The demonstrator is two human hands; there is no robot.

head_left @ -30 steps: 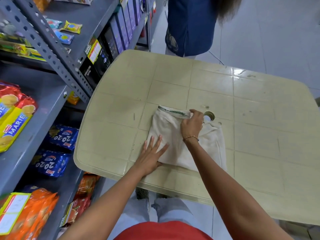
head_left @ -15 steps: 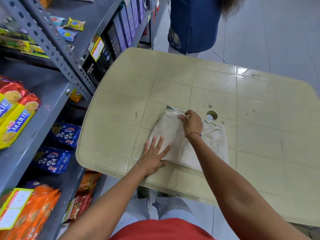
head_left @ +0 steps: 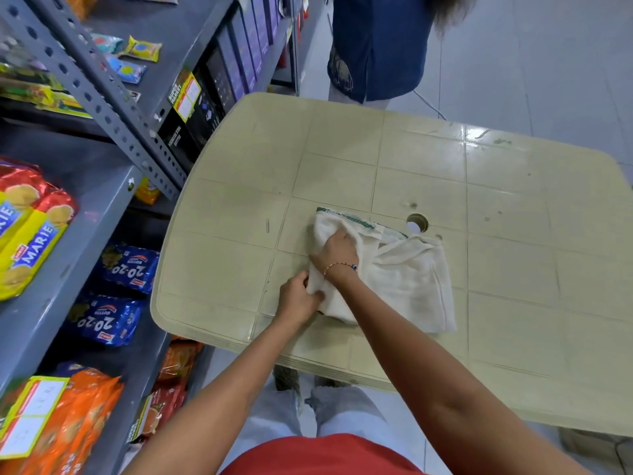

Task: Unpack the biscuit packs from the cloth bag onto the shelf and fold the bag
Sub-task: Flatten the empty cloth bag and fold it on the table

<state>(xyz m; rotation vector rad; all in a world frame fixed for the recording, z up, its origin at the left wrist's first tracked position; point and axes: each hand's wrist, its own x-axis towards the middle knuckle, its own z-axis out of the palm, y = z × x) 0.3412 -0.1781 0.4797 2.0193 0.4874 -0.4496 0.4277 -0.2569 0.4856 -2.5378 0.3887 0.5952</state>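
A cream cloth bag (head_left: 407, 279) with a green-striped hem lies partly folded on the pale green plastic table (head_left: 342, 156). My left hand (head_left: 298, 296) pinches the bag's near left corner with curled fingers. My right hand (head_left: 337, 250), a bracelet on its wrist, lies on the bag's left part with fingers curled into the cloth. Yellow and red Marie biscuit packs (head_left: 27, 224) lie on the grey metal shelf (head_left: 85, 214) to my left.
Blue 20-20 packs (head_left: 126, 265) and orange packs (head_left: 61, 423) fill the lower shelves. Dark boxes (head_left: 191, 108) stand on the shelf beside the table's far left corner. A person in a blue top (head_left: 376, 42) stands beyond the table. A round hole (head_left: 417, 222) pierces the tabletop.
My left hand went from lying flat on the bag's near edge to pinching its corner. My right hand slid left and nearer along the cloth, bunching the bag's left side.
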